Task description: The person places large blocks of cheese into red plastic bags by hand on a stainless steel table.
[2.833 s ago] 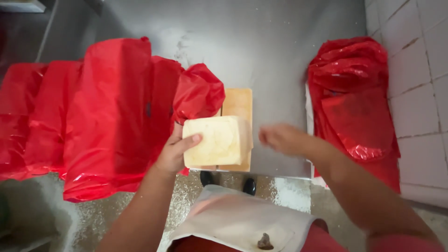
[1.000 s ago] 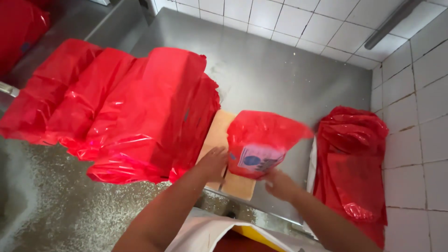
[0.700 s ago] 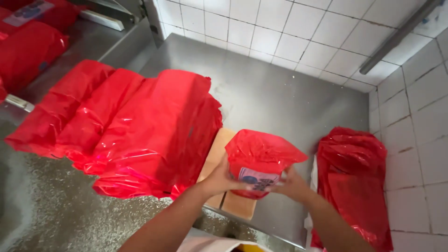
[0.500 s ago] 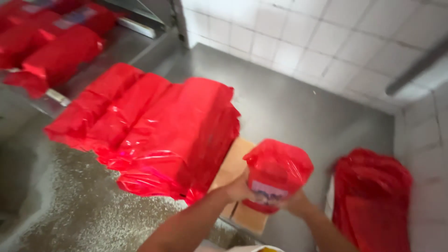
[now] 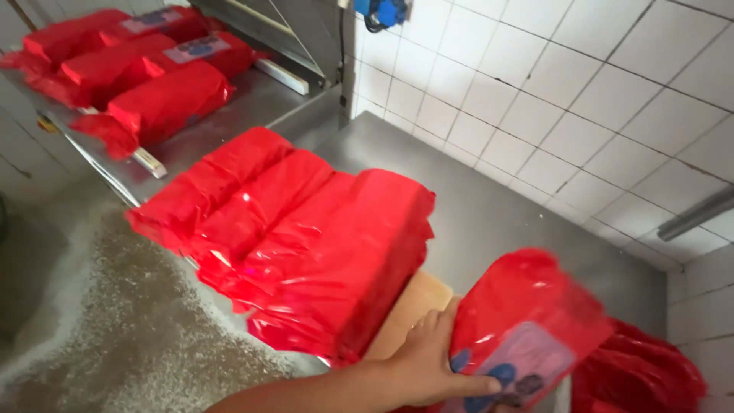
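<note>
Gripping a red plastic bag [image 5: 527, 321] at the lower right of the frame, the left hand [image 5: 428, 363] has its thumb laid across the bag's printed label and its fingers spread up the bag's left side. This bag is full and blocky, held tilted, and sits directly to the right of the hand and slightly above it, its lower edge cut off by the bottom of the frame. No right hand can be seen, so whether it also holds the bag cannot be told.

Just left of the hand, a pale wooden board [image 5: 405, 310] lies on the steel counter [image 5: 489, 222], partly hidden under a row of red packed bags [image 5: 306, 237] that fills the middle of the frame. At the far lower right, behind the held bag, sits a heap of loose red bags [image 5: 642, 375]. In the upper left, more red packages [image 5: 145, 69] rest on a metal shelf [image 5: 252, 92]. White tiles [image 5: 581, 92] cover the wall in the upper right
</note>
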